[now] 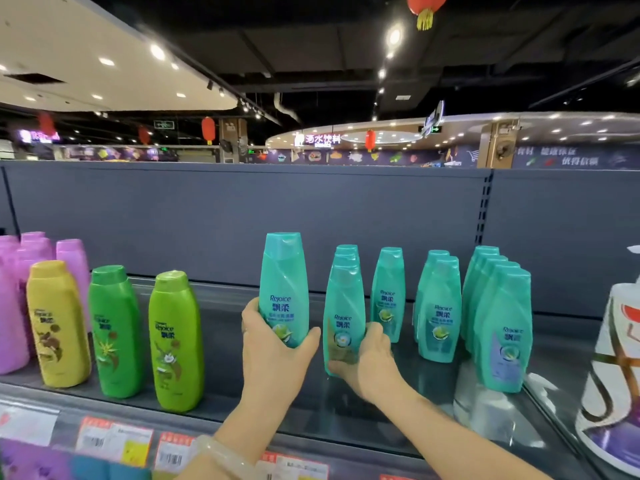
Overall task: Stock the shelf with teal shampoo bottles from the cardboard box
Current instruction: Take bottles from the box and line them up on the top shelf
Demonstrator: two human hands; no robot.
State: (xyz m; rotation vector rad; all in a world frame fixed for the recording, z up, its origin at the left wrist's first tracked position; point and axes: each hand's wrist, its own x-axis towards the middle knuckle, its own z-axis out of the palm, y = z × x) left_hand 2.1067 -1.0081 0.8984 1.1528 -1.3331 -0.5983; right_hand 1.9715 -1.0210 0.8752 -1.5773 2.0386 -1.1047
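Head view: the shelf [221, 344] is a dark grey deck with a grey back panel, and it carries shampoo bottles standing upright. At the far left stand pink bottles [14, 306], then a yellow bottle [57, 323], a dark green bottle [114, 330] and a lime green bottle [176, 341] — each apart from its neighbour. To the right the teal bottles stand in files running front to back: a file [346, 268] behind the right hand, a single bottle [388, 294], a pair [439, 311] and a longer row [502, 327] of about five. A large white pump bottle [613, 368] stands at the right edge. No cardboard box shows.

The left hand [273, 344] has its grip closed round the lower half of a teal shampoo bottle [284, 289], thumb on the left side, fingers wrapped under the right; the bottle is upright, held above the deck between the lime green bottle and the teal files. A pale bangle [225, 459] sits on that wrist.

The right hand [367, 358] grips the foot of the front teal bottle [343, 317] of the nearest file — fingers curled round its lower label, the bottle leaning slightly left.
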